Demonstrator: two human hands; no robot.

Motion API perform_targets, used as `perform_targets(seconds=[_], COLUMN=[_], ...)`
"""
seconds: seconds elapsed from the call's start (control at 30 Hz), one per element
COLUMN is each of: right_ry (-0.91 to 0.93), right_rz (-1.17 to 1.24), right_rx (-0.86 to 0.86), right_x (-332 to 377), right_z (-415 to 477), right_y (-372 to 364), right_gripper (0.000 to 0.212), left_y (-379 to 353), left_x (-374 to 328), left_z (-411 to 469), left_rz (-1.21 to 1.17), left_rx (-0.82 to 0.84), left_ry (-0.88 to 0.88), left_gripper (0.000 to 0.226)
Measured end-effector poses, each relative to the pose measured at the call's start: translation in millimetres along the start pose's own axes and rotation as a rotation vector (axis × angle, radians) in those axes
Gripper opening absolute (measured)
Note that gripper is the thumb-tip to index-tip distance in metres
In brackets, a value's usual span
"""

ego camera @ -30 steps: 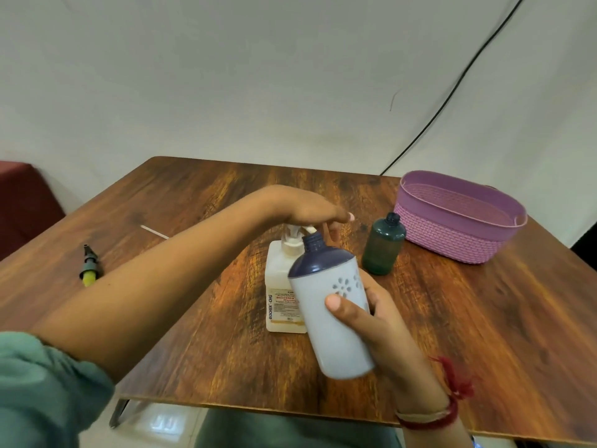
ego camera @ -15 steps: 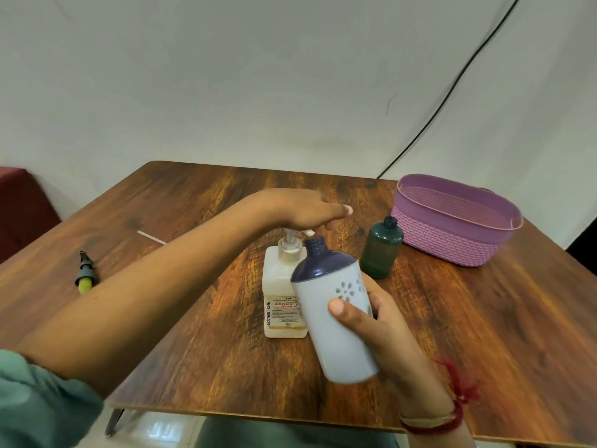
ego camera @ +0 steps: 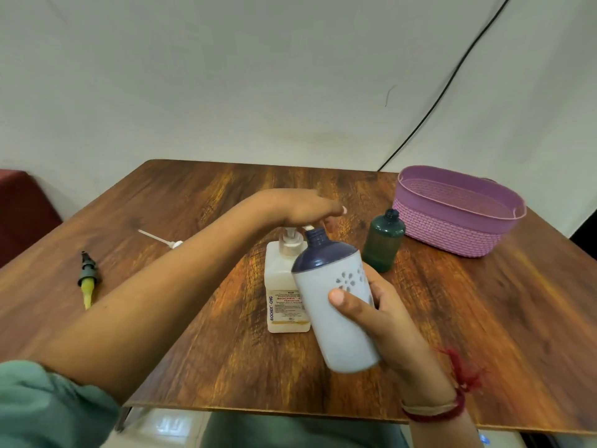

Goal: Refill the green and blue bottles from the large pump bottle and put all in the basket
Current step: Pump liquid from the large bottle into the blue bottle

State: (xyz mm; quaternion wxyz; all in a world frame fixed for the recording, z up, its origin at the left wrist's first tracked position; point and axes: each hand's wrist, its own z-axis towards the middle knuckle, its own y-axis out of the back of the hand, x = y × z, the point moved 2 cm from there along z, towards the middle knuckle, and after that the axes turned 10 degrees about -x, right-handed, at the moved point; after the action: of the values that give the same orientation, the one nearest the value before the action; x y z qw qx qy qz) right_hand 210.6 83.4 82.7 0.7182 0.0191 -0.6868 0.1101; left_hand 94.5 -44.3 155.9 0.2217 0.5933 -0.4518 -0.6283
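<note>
The left hand (ego camera: 300,210) is pressing on the large white plastic pump bottle (ego camera: 286,286).
Its fingers are lying straight and together on the pump head; the right hand (ego camera: 384,321) is clamping thumb and fingers round the tilted pale-blue plastic bottle with a navy shoulder (ego camera: 336,308), neck at the spout. The dark green round bottle (ego camera: 383,242) is standing uncapped just beside the purple woven-pattern plastic basket (ego camera: 452,234).

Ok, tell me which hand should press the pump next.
Left. The left hand lies flat on top of the pump bottle; the right hand is busy gripping the blue bottle, holding its open neck by the nozzle.
</note>
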Motion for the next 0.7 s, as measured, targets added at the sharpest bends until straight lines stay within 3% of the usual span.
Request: perform_targets(seconds=[0.17, 0.3, 0.57, 0.7], right_ry=[-0.005, 0.009, -0.017, -0.013], right_rz=[-0.008, 0.019, -0.003, -0.008], right_rx=[-0.003, 0.001, -0.007, 0.013], right_x=[-2, 0, -4, -1], right_z=[-2, -2, 0, -1], right_y=[0, 1, 0, 2], right_gripper=[0.058, 0.058, 0.061, 0.064], left_y=[0, 7, -2, 6], left_x=[0, -6, 0, -6], left_z=[0, -2, 0, 0], left_rz=[0.14, 0.1, 0.157, 0.106], left_rx=[-0.023, -0.075, 0.071, 0.018], left_ry=[0.007, -0.028, 0.027, -0.031], left_gripper=[0.042, 0.054, 0.049, 0.043])
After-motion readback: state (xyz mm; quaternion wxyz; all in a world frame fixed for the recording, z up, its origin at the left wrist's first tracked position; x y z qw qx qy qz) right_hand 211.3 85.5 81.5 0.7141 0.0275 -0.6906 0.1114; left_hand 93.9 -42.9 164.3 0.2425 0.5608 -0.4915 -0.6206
